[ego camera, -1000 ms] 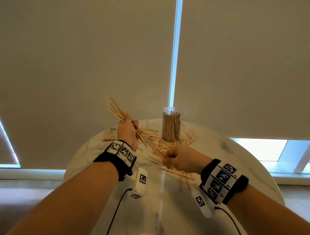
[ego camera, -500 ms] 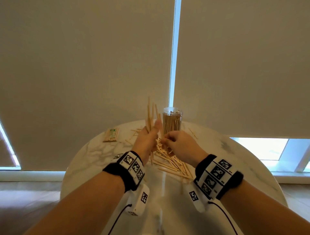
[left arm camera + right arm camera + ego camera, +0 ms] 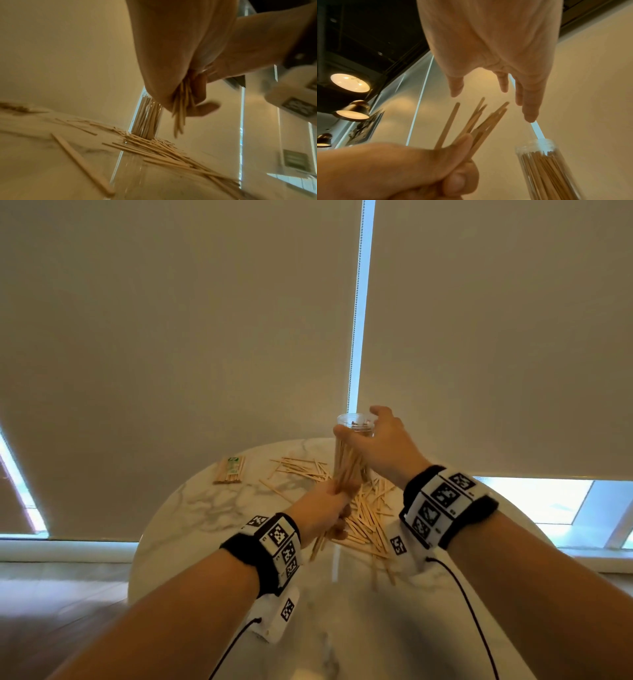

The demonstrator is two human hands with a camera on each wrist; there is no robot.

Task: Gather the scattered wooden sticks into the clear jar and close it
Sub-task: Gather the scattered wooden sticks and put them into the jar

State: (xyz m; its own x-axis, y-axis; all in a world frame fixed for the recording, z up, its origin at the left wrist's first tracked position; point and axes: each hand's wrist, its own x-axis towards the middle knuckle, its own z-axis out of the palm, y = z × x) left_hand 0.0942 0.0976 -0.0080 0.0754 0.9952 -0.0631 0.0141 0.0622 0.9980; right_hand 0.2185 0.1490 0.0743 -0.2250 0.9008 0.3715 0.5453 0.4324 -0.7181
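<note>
The clear jar (image 3: 356,424) stands open-topped at the back of the round marble table (image 3: 205,508), packed with upright wooden sticks. My left hand (image 3: 325,505) grips a bundle of sticks (image 3: 346,463) upright just in front of the jar. In the left wrist view the bundle's lower ends (image 3: 180,117) poke out below the fist. My right hand (image 3: 373,436) hovers open over the bundle's tips (image 3: 476,121), fingers spread, beside the jar's mouth (image 3: 544,169). Several loose sticks (image 3: 366,515) lie scattered around the jar's foot. No lid shows.
A wrapped packet of sticks (image 3: 231,470) lies at the table's back left. More loose sticks (image 3: 301,467) lie left of the jar. Window blinds hang right behind the table. A single stick (image 3: 82,162) lies apart near the left wrist.
My left hand swung its bundle upright and brought it to the front of the jar. My right hand left the pile, rose and opened over the bundle's tips.
</note>
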